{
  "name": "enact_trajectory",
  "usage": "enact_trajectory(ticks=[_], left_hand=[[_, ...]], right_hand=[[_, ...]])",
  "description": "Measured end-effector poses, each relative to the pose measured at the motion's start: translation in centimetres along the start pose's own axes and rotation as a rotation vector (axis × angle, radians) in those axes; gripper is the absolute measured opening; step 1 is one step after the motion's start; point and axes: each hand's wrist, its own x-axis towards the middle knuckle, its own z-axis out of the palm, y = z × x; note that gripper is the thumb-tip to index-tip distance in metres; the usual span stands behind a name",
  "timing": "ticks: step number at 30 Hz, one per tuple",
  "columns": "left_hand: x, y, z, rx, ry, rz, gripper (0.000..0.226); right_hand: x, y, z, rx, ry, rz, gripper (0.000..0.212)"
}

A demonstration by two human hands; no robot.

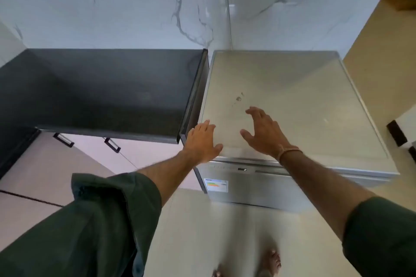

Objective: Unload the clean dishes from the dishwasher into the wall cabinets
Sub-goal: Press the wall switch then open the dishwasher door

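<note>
A silver free-standing dishwasher (315,101) stands against the marble wall, its door closed and an energy label on its front (216,185). My left hand (202,141) lies flat on the front left corner of its top, fingers apart. Just to the right, my right hand (263,129) hovers over or rests on the top with fingers spread, a thin band on the wrist. Neither hand holds anything. No dishes and no wall cabinets are in view.
A black countertop (101,87) adjoins the dishwasher on the left, with pale base cabinets and black handles (112,144) beneath. Beige floor tiles lie below, with my bare feet (273,258) at the bottom. A dark-edged object (397,132) sits at the right edge.
</note>
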Motion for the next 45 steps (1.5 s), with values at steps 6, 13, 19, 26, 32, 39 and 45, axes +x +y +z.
enact_trajectory(ticks=[6,13,19,26,32,39,45], left_hand=[[-1.6,-3.5,6.1,0.088,0.026,0.067,0.099],[-0.9,-5.4,9.9,0.277,0.203,0.128,0.104],[-0.6,-5.4,10.4,0.273,0.228,0.093,0.097],[-0.5,-4.9,10.3,0.256,0.247,0.054,0.102],[-0.8,-4.9,9.6,0.270,0.177,0.084,0.117],[-1.2,-4.8,8.3,0.196,0.151,0.107,0.113],[-0.7,-4.4,5.8,0.184,0.269,0.164,0.074]], right_hand=[[-2.6,2.3,6.2,-0.098,-0.094,0.047,0.058],[-3.2,3.3,9.2,-0.123,0.149,0.008,0.045],[-3.2,3.4,9.7,-0.164,0.212,-0.017,0.039],[-3.2,3.5,9.6,-0.156,0.175,-0.018,0.040],[-3.1,3.4,8.9,-0.112,0.099,-0.001,0.043],[-2.8,3.0,7.8,-0.086,-0.016,0.055,0.049],[-1.6,2.0,6.1,-0.135,-0.144,0.100,0.050]])
